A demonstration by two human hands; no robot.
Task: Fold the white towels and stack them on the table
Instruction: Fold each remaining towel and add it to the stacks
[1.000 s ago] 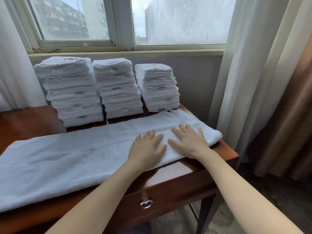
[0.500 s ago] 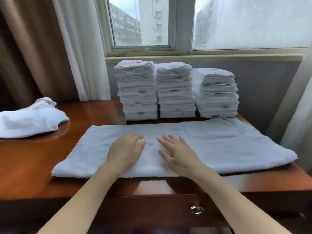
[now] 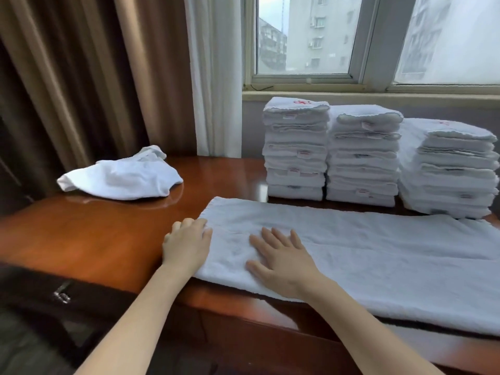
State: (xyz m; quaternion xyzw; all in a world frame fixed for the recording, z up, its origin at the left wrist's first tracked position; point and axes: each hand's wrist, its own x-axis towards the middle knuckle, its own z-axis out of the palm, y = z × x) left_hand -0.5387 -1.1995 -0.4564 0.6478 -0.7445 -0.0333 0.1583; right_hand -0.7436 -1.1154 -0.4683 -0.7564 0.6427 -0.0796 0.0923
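A long white towel (image 3: 365,255), folded lengthwise, lies flat along the front of the wooden table (image 3: 89,239). My left hand (image 3: 186,246) rests on the towel's left end, its fingers slightly bent and reaching over the edge onto the wood. My right hand (image 3: 281,258) lies flat on the towel just to the right, fingers spread. Behind the towel stand three stacks of folded white towels (image 3: 296,150), (image 3: 364,158), (image 3: 449,169) against the wall. A crumpled white towel (image 3: 121,177) lies at the table's back left.
Brown and white curtains (image 3: 108,77) hang at the left, close behind the crumpled towel. A window (image 3: 311,36) is above the stacks. A drawer handle (image 3: 62,296) shows below the table's front left edge.
Both hands have slid leftward along the towel from its right end to its left end, and my view has turned left with them. The crumpled towel has come into view.
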